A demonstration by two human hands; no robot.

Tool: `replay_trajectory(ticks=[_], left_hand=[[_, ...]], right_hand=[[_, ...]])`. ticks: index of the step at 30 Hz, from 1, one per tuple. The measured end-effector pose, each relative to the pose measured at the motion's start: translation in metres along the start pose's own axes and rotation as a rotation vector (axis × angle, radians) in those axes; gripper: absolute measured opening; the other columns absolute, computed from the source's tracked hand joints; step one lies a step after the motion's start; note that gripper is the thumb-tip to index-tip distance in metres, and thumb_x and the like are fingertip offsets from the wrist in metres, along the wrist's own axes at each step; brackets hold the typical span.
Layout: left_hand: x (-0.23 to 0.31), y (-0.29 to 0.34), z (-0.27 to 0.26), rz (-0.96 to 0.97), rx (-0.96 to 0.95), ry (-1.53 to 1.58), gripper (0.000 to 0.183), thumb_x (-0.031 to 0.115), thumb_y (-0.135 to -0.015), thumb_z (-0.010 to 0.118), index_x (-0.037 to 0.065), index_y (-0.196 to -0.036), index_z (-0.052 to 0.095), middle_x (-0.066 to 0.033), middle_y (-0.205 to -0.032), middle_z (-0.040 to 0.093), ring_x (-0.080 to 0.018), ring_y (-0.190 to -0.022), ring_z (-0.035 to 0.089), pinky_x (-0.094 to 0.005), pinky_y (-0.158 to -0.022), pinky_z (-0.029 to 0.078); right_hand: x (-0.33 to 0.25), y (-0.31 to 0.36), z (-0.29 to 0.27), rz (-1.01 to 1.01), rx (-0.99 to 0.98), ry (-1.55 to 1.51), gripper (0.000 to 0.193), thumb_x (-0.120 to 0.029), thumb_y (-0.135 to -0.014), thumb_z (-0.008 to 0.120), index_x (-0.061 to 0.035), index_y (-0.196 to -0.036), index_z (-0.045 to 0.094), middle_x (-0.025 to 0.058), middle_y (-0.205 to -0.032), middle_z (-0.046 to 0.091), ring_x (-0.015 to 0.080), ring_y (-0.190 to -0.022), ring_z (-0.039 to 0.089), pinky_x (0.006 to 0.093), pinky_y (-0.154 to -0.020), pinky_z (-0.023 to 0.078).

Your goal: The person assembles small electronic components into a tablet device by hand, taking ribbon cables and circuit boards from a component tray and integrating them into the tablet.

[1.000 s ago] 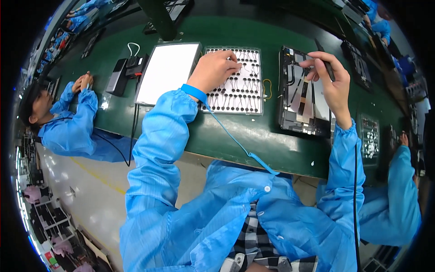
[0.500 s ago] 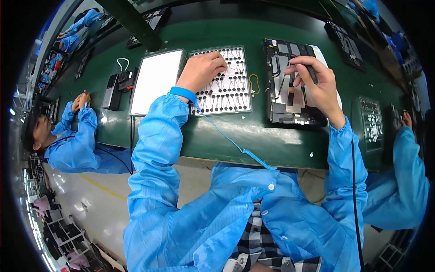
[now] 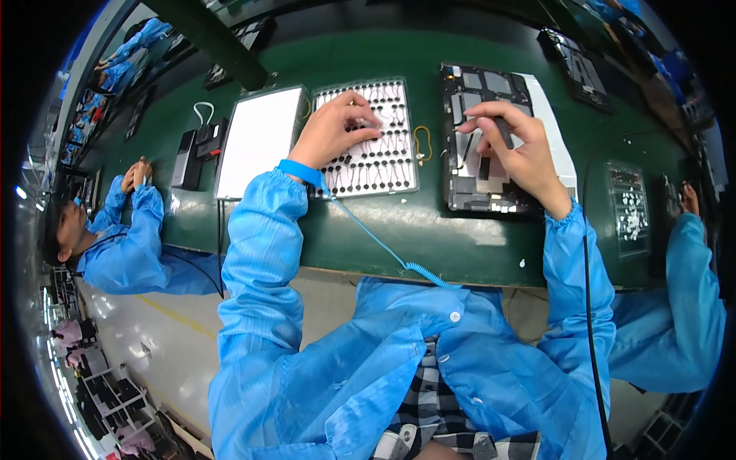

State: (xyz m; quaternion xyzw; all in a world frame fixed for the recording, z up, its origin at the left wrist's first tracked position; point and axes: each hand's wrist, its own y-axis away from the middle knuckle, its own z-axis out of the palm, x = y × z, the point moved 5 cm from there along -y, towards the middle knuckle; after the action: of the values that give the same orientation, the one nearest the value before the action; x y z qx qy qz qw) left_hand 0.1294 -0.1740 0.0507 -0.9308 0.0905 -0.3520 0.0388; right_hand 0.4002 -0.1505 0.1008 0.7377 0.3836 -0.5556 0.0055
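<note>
My left hand point(image 3: 335, 132) reaches over a clear tray point(image 3: 416, 153) holding rows of small round black parts with thin wire leads point(image 3: 395, 165). Its thumb and fingers are apart, close above the parts; I make out nothing between them. In my right hand point(image 3: 525, 153) is a pair of dark tweezers point(image 3: 504, 133), tucked against the palm with thumb and index finger stretched forward. That hand hovers over an opened flat electronic device point(image 3: 460, 180), its dark frame and grey inner modules exposed. A blue wrist strap point(image 3: 300, 170) with a coiled cord circles my left wrist.
A white flat box point(image 3: 257, 146) stands left of the tray, beside a black device with a cable point(image 3: 186, 159). A yellow rubber band point(image 3: 423, 144) lies on the green bench. Another clear tray point(image 3: 630, 207) is at the right. Co-workers in blue sit on both sides point(image 3: 115, 257).
My left hand has opened its thumb away from the fingers over the tray. My right hand has shifted slightly left above the device, still with the tweezers. The view has moved a little.
</note>
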Motion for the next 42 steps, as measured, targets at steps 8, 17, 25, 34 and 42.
replay_trajectory(ticks=[8,17,25,34,42], left_hand=[[0.037,0.004,-0.012,0.262,0.272,0.161,0.008,0.009,-0.082,0.073,0.004,-0.087,0.069,-0.0080,-0.096,0.066,-0.0199,-0.090,0.064,-0.0318,-0.076,0.049],[0.147,-0.059,0.033,0.275,0.382,0.465,0.010,0.008,-0.086,0.072,-0.001,-0.088,0.068,-0.0047,-0.077,0.069,-0.0071,-0.065,0.059,-0.0226,-0.060,0.048],[0.143,-0.080,0.051,0.183,0.305,0.816,0.012,0.007,-0.090,0.068,-0.002,-0.095,0.063,-0.0067,-0.090,0.069,-0.0108,-0.077,0.066,-0.0228,-0.069,0.053],[0.147,-0.083,0.036,0.295,0.229,0.495,0.014,-0.002,-0.084,0.069,0.002,-0.097,0.073,-0.0072,-0.096,0.067,-0.0099,-0.070,0.062,-0.0205,-0.057,0.051],[0.139,-0.083,0.043,0.400,0.246,0.620,0.017,-0.008,-0.084,0.067,-0.001,-0.098,0.072,-0.0099,-0.094,0.066,-0.0121,-0.072,0.063,-0.0226,-0.060,0.053]], right_hand=[[-0.016,0.002,-0.012,-0.048,0.015,0.113,0.019,-0.014,-0.092,0.065,-0.0014,-0.107,0.066,0.0103,-0.090,0.072,0.0121,-0.066,0.066,0.0243,-0.058,0.052],[-0.008,-0.003,-0.046,-0.026,0.265,0.384,0.024,-0.030,-0.080,0.077,-0.0118,-0.094,0.070,0.0060,-0.062,0.066,0.0209,-0.053,0.064,0.0301,-0.050,0.046],[-0.009,-0.020,-0.064,-0.122,0.308,0.524,0.014,-0.023,-0.084,0.072,-0.0103,-0.089,0.070,0.0085,-0.065,0.066,0.0225,-0.058,0.066,0.0316,-0.054,0.049],[0.023,-0.031,-0.071,0.199,0.015,-0.230,0.016,-0.013,-0.093,0.064,0.0009,-0.101,0.065,0.0084,-0.078,0.071,0.0053,-0.054,0.058,0.0183,-0.047,0.041],[0.021,-0.028,-0.067,0.320,-0.085,-0.499,0.016,-0.016,-0.094,0.064,-0.0014,-0.100,0.065,0.0114,-0.080,0.072,0.0043,-0.050,0.056,0.0170,-0.044,0.037]])
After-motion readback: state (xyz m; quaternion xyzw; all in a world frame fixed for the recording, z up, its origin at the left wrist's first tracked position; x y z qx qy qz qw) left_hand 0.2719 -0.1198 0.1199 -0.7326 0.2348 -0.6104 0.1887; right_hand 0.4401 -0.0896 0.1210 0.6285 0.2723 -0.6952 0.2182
